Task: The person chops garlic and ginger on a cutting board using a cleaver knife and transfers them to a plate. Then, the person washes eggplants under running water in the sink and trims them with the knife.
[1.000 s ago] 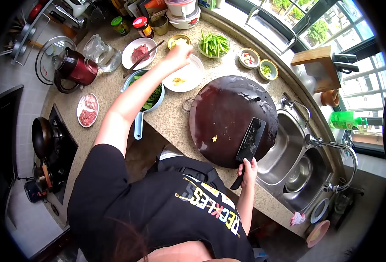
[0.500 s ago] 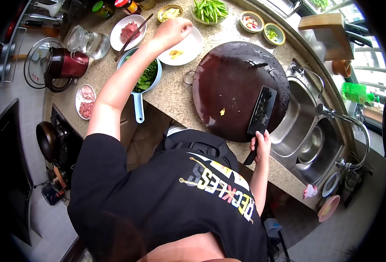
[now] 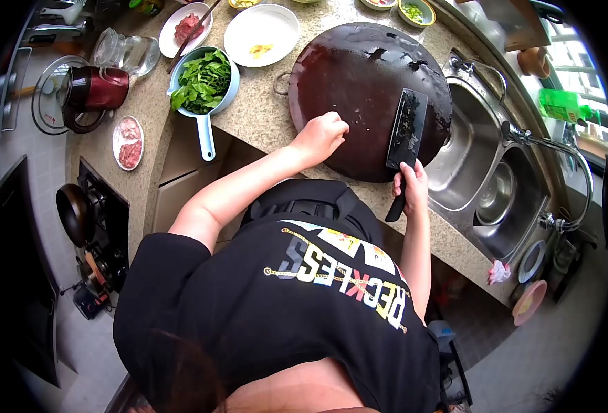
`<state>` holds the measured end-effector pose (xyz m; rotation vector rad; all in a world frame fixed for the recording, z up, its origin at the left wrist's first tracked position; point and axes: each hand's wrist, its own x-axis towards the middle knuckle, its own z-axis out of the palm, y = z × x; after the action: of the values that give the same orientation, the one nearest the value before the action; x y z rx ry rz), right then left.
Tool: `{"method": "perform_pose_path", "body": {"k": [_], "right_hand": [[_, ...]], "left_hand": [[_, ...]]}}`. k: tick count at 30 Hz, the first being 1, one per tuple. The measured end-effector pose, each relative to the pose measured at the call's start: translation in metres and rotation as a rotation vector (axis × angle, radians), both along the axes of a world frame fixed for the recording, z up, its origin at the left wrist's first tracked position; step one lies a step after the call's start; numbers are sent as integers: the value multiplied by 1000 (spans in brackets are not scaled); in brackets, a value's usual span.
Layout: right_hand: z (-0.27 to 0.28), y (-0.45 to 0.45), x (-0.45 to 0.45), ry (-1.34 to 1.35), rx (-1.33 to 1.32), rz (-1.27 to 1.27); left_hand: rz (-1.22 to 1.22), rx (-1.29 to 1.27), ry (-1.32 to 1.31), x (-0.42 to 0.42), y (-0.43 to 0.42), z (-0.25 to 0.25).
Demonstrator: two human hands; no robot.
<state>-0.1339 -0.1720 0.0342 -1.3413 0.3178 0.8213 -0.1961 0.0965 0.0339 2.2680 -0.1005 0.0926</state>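
My right hand [image 3: 413, 186] is wrapped around the black handle of a cleaver [image 3: 409, 127]. The cleaver's dark, wet blade lies over the right part of a large round cutting board [image 3: 366, 76]. At the board's near left edge is my left hand [image 3: 323, 140], its fingers pinched together low over the surface; whatever is between the fingertips is hidden. A few tiny scraps dot the board beside it. Up and to the left, a white plate [image 3: 276, 31] carries small yellow pieces [image 3: 260, 50].
A blue-handled strainer [image 3: 207, 141] of leafy greens [image 3: 204, 82] stands left, near a plate of red meat [image 3: 188, 29] with chopsticks across it. A divided dish of minced meat [image 3: 116, 144] and a glass jug [image 3: 128, 54] sit farther left. To the right is a double sink [image 3: 452, 179].
My left hand has come from above the white plate down to the board, where a yellow piece lay that is now out of sight. The cleaver stays held; the view has shifted.
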Motion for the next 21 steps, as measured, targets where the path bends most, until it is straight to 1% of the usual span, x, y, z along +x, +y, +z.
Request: {"method": "perform_pose_path", "body": {"k": [3, 5, 7, 9, 10, 13, 15, 17, 18, 19, 21], "right_hand": [[-1, -1, 1, -8, 11, 13], [-1, -1, 0, -26, 19, 22], [-1, -1, 0, -35, 12, 35], [-2, -2, 0, -39, 4, 60], [-2, -1, 0, -38, 5, 60], [-2, -2, 0, -38, 20, 50], [-1, -2, 0, -40, 35, 37], [1, -1, 0, -38, 15, 41], [0, -1, 0, -32, 26, 33], [-2, -2, 0, -35, 33, 33], [-5, -3, 1, -35, 37, 32]], "left_hand": [[71, -46, -23, 5, 2, 7], [151, -174, -3, 3, 8, 10], [204, -146, -20, 5, 16, 16], [274, -128, -135, 7, 29, 18], [330, -116, -148, 9, 37, 20], [505, 8, -226, 21, 74, 25], [623, 96, -131, 29, 103, 21], [674, 253, -163, 39, 135, 11], [696, 284, -70, 44, 146, 8], [669, 419, -89, 48, 157, 3], [710, 493, 14, 58, 168, -5]]}}
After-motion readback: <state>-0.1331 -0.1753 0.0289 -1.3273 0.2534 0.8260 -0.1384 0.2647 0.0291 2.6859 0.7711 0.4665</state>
